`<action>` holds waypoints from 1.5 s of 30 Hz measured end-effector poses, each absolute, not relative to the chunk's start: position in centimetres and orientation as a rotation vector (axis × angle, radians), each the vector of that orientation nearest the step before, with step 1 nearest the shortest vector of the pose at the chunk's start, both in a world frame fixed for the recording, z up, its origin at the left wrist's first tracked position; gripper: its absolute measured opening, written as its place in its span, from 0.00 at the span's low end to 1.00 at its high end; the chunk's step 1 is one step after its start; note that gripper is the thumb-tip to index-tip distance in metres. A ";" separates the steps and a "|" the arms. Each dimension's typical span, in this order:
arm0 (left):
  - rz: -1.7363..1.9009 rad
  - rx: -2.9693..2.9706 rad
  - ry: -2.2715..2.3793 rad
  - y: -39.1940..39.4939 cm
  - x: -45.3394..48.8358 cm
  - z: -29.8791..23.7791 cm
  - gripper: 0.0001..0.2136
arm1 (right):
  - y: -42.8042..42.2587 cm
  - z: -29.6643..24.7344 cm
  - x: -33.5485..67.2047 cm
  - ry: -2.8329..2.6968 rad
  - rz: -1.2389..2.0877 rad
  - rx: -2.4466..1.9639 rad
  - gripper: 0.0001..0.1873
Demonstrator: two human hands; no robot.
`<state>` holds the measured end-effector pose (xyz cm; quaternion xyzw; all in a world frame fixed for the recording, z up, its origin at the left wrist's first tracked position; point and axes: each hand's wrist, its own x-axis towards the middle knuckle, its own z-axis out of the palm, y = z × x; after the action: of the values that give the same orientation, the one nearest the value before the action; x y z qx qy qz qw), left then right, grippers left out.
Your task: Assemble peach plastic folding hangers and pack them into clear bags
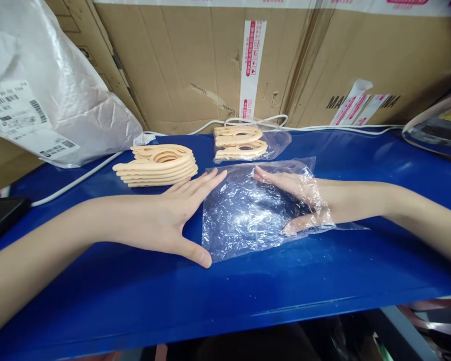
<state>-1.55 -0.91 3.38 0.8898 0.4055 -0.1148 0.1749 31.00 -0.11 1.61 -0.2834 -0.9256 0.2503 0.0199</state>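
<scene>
A clear plastic bag [244, 215] lies on the blue tabletop between my two hands. My right hand [296, 195] is inside the bag, thumb and fingers spread apart under the film. At the bag's left edge is my left hand [180, 215], open with its fingers stretched out and nothing held. Just behind the left hand sits a stack of cream-coloured folding hangers [158, 168]. More cream hangers [240, 143], in a clear bag, lie behind the plastic bag.
Cardboard boxes [191, 60] stand along the back of the blue table [165, 301]. A white parcel bag [86, 95] leans at the left, above a black object [5, 215]. A white cable [77, 183] runs along the back. Another clear bag [436, 125] is at the far right.
</scene>
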 end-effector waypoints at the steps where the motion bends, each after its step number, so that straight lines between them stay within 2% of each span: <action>1: -0.328 2.526 1.147 -0.9 -1.6 3.3 0.61 | -0.1 1.6 31.0 -2.869 0.788 -0.894 0.57; 7: -0.275 2.568 1.131 -0.9 -1.6 3.2 0.60 | -0.3 2.0 30.9 -2.878 0.775 -0.966 0.58; 14: -0.203 2.603 1.125 -1.5 -1.7 3.1 0.59 | 0.0 4.1 33.3 -2.978 0.670 -1.190 0.49; 18: -0.150 2.615 1.174 -2.2 -1.5 3.4 0.56 | -0.3 4.9 34.2 -2.959 0.736 -1.291 0.47; 22: -0.126 2.657 1.032 -2.1 -1.4 4.6 0.56 | -0.2 4.8 34.1 -2.975 0.705 -1.243 0.47; 25: 0.166 2.736 1.027 -1.3 -1.4 6.0 0.50 | 0.1 4.0 34.0 -2.981 0.652 -1.190 0.47; 27: 0.366 2.817 1.171 -0.4 -1.7 6.9 0.42 | 0.2 3.6 33.9 -2.970 0.625 -1.164 0.47; 29: 0.363 2.901 1.376 0.9 -2.4 7.6 0.35 | 0.1 3.3 33.7 -2.948 0.606 -1.184 0.46; 30: 0.275 2.920 1.470 1.6 -3.0 7.8 0.36 | 0.1 3.2 33.6 -2.943 0.602 -1.202 0.46; 34: 0.013 2.745 1.717 4.0 -5.4 7.8 0.50 | -0.1 3.3 33.3 -2.974 0.597 -1.209 0.47; 38: -0.027 2.487 1.801 5.2 -7.0 7.5 0.49 | 0.1 3.2 33.4 -2.991 0.603 -1.174 0.48; 45: 0.104 2.388 1.687 6.3 -8.5 7.3 0.53 | 0.4 2.9 33.7 -2.966 0.610 -1.118 0.47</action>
<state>-8.53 6.28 7.25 0.8115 0.5733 0.0355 0.1075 33.72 0.43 2.94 -0.3460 -0.9180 0.1888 -0.0432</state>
